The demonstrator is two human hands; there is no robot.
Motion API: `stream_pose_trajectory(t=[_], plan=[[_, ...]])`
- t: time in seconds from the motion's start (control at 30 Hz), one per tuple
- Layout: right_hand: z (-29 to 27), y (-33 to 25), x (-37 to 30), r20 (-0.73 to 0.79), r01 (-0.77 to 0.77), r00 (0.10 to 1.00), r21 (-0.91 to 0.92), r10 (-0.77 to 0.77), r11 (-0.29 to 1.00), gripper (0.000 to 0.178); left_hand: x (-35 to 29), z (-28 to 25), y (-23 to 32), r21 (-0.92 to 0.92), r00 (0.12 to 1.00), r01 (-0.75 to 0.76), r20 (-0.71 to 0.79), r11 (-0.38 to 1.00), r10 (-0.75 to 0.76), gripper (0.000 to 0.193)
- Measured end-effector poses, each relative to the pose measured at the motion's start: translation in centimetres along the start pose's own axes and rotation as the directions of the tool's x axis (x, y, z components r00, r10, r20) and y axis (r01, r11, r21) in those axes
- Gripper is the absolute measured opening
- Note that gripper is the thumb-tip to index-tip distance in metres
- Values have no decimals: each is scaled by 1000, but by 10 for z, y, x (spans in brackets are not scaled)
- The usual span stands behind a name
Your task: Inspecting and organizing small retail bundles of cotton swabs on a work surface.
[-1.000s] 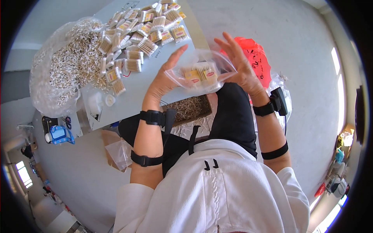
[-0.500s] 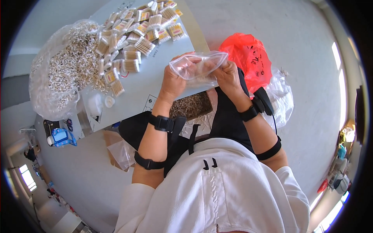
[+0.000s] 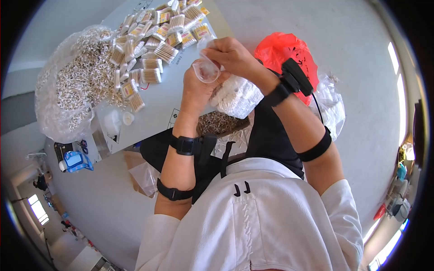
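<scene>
A clear plastic bag (image 3: 239, 97) packed with cotton swabs hangs at the table's near right corner, white tips showing through its side. My left hand (image 3: 198, 88) is closed around its gathered neck, and a loop of the film bulges above the fist. Just above, my right hand (image 3: 231, 55) pinches the upper end of the film with bent fingers. Bundled packs of cotton swabs (image 3: 165, 52) are heaped on the table to the left of my hands. Beyond them a big open clear bag (image 3: 45, 97) spills loose cotton swabs (image 3: 83, 74).
Below my hands a box of loose swabs (image 3: 221, 123) sits by my legs. A red plastic bag (image 3: 275, 47) and a white plastic bag (image 3: 332, 108) lie to the right. The grey table (image 3: 149, 113) holds a small round white piece (image 3: 128, 118). A blue packet (image 3: 76, 161) is at far left.
The bag's mouth was spread between both hands; now its neck is gathered in my left hand. My right hand has moved left and up to the film's end. The swab-filled side has swung into view.
</scene>
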State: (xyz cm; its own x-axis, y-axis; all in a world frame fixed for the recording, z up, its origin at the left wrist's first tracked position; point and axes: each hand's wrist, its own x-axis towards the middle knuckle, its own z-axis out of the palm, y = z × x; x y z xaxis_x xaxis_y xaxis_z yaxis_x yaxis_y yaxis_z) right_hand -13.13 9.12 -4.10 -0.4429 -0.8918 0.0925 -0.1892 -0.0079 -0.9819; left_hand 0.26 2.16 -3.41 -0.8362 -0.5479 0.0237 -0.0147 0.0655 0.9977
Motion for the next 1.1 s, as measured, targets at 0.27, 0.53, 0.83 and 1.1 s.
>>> stream_pose_trajectory(t=[0.27,0.53,0.83,1.1], plan=[[7,3,-8,-379,216,921,297,-93,930,32,3,-44,-91,-266,799,76,-561,961,-218,13],[53,11,-70,-108,49,968,-803,-226,594,54,-42,-19,-131,473,784,34,-559,880,270,11],[64,37,-55,74,107,993,-875,-89,472,62,-58,-3,-113,-391,687,136,-625,910,-371,9],[33,43,-40,25,36,999,-767,-26,641,63,-44,-5,-101,-14,829,-87,-556,996,64,13]])
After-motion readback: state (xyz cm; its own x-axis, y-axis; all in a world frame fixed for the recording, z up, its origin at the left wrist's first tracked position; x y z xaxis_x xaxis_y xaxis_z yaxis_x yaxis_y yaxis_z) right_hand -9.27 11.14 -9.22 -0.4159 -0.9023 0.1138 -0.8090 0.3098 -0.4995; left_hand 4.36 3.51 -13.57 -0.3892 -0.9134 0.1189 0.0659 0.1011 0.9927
